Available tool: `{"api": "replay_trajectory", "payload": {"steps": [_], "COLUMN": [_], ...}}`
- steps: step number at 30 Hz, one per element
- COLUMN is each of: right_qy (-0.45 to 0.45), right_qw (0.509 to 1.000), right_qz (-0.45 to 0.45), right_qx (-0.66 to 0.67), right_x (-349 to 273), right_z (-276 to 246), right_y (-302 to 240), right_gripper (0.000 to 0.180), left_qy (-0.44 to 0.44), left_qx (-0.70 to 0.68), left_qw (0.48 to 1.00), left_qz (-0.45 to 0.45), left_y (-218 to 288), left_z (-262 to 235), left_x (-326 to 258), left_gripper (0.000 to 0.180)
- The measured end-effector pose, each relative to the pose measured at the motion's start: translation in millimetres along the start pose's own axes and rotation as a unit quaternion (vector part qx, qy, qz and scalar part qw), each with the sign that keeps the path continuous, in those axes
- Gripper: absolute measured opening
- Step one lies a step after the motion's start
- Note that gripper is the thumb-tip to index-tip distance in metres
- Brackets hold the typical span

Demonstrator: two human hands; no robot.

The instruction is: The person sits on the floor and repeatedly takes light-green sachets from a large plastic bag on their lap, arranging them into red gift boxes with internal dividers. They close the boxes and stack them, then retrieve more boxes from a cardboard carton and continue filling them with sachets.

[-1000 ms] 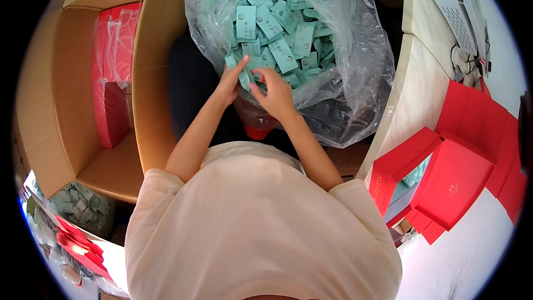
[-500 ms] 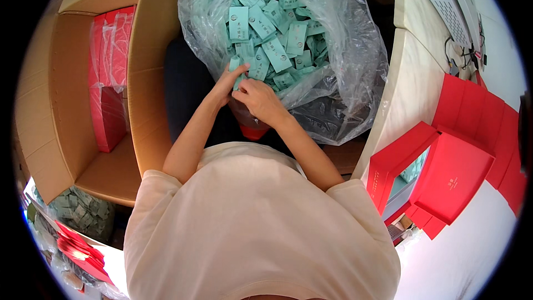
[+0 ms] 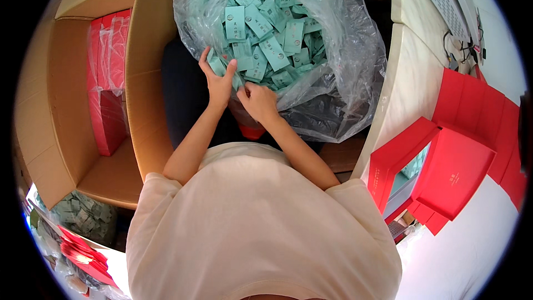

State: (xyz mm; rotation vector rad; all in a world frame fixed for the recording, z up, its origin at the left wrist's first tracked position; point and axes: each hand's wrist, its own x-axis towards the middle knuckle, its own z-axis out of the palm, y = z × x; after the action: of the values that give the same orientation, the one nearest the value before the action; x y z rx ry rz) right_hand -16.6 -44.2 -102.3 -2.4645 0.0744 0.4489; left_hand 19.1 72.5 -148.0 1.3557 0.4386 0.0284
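A large clear plastic bag (image 3: 355, 66) lies open in front of me, heaped with small pale green printed packets (image 3: 273, 52). Over its near left edge, my left hand (image 3: 219, 82) is closed around a few green packets (image 3: 217, 65), thumb on one side and fingers on the other. My right hand (image 3: 259, 100) is just to its right, fingers curled in toward the lower end of a packet next to the left hand. The right fingertips are partly hidden, so whether they grip that packet is unclear.
To my left stands an open cardboard box (image 3: 145, 78) with red boxes (image 3: 111, 55) in plastic. On the right, a pale tabletop (image 3: 397, 89) carries an open red gift box (image 3: 461, 172), flat red boxes (image 3: 472, 111) and a grey machine (image 3: 447, 8). Another bag of packets (image 3: 86, 216) sits lower left.
My left hand has shifted a little left and opened wider around its packets, which now show more. My right hand has moved slightly, its fingers still curled.
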Motion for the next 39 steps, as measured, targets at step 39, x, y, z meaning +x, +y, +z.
{"api": "replay_trajectory", "payload": {"steps": [39], "right_qy": [0.249], "right_qw": [0.956], "right_qz": [0.056], "right_qx": [-0.143], "right_x": [68], "right_z": [-14], "right_y": [99], "right_gripper": [0.040], "left_qy": [-0.164], "left_qx": [-0.316], "left_qw": [0.869], "left_qz": [-0.344], "left_y": [21], "left_z": [-5], "left_x": [7], "left_gripper": [0.053]}}
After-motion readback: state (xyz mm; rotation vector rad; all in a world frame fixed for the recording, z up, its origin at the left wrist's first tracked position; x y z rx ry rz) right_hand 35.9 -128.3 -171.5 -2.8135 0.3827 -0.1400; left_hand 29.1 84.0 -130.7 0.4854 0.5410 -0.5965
